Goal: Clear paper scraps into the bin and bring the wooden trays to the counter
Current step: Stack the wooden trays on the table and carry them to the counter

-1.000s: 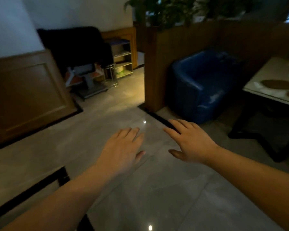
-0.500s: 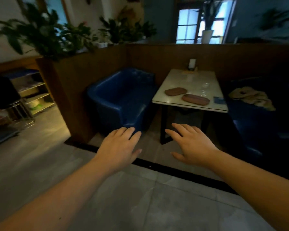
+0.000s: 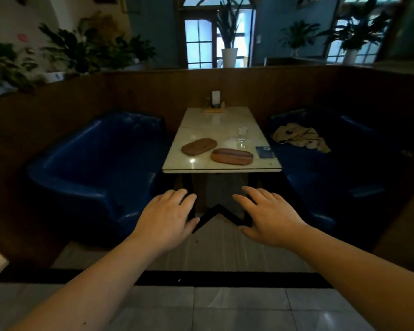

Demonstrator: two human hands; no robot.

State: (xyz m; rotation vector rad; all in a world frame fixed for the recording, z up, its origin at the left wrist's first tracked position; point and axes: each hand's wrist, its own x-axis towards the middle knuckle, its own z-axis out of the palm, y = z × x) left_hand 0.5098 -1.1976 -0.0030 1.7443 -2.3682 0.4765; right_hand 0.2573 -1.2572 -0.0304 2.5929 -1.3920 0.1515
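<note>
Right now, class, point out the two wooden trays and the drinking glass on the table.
Left wooden tray (image 3: 198, 146): head view, middle of its top face.
Right wooden tray (image 3: 232, 156): head view, middle of its top face.
Drinking glass (image 3: 242, 134): head view, middle of its clear side.

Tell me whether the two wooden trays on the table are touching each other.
Apart. The head view shows a strip of pale tabletop between the left wooden tray and the right wooden tray; the table surface separates their nearest ends.
</note>
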